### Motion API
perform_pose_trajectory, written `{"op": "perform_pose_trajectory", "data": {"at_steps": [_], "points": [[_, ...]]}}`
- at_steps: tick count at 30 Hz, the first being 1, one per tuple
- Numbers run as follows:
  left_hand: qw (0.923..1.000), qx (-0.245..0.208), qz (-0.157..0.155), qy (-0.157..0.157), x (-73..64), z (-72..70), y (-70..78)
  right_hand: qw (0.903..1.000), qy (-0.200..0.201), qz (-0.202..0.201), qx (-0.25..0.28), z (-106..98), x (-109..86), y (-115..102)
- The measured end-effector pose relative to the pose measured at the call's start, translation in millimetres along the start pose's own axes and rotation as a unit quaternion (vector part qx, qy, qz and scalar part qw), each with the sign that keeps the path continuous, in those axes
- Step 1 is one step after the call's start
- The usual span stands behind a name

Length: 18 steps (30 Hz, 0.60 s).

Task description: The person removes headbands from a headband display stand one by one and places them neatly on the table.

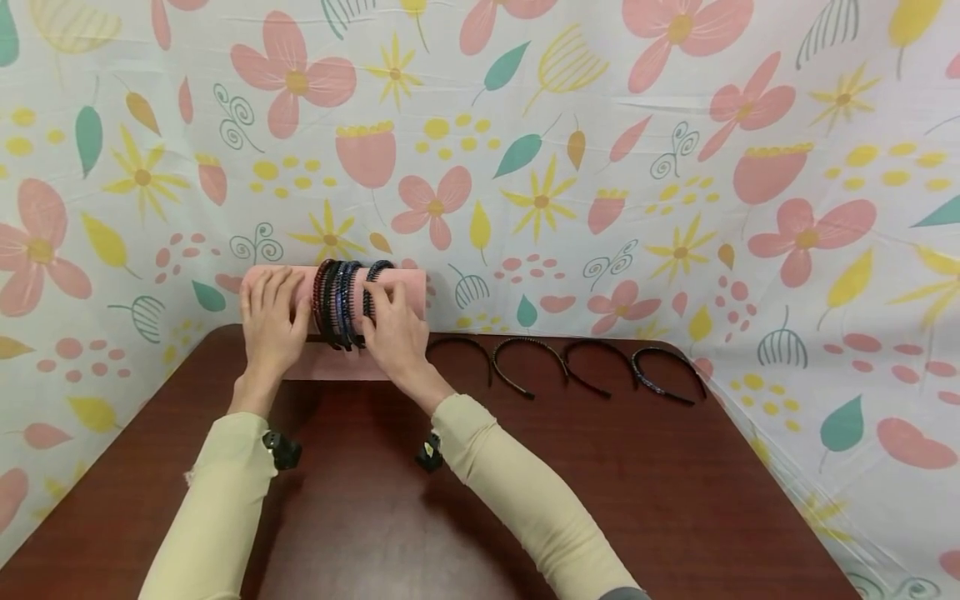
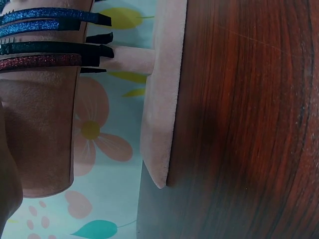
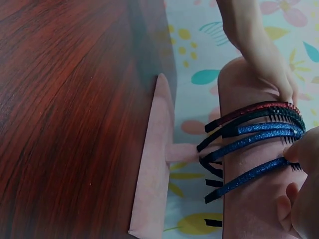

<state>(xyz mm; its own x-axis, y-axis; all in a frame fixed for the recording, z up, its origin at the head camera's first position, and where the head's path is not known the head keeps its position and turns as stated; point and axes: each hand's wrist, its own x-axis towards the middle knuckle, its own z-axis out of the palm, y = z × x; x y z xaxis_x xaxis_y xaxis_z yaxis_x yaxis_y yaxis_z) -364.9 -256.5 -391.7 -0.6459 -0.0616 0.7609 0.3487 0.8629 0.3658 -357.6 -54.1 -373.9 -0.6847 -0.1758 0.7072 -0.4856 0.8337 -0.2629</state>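
A pink padded headband stand has a thick horizontal roll on a short post, with a flat base on the table. My left hand rests over the roll's left end, its fingers on top and the thumb near the bands. Around the middle sit a red glitter headband, a dark green one and blue glitter ones, close together. Farther right, a separate blue headband is round the roll. My right hand pinches that band near its top with thumb and fingertips. The bands' ends stick out below the roll.
On the dark wooden table, several more headbands lie in a row right of the stand, along the back edge; the rightmost headband has a patterned, shiny part. A flower-printed cloth hangs right behind the table.
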Motion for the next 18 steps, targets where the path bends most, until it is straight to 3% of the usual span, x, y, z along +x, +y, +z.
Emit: {"op": "perform_pose_trajectory", "data": {"at_steps": [7, 14, 18], "points": [[1.0, 0.0, 0.001, 0.003, -0.7, 0.0, 1.1, 0.9997, 0.001, 0.007, 0.021, -6, -1.8, 9], [1.0, 0.001, 0.001, 0.003, -0.5, 0.5, -0.7, 0.9981, 0.047, -0.006, -0.039, -8, -3.3, 18], [1.0, 0.002, 0.001, 0.003, -0.5, 0.8, -1.7, 0.9978, 0.056, -0.006, -0.035, -10, -6.8, 23]]}}
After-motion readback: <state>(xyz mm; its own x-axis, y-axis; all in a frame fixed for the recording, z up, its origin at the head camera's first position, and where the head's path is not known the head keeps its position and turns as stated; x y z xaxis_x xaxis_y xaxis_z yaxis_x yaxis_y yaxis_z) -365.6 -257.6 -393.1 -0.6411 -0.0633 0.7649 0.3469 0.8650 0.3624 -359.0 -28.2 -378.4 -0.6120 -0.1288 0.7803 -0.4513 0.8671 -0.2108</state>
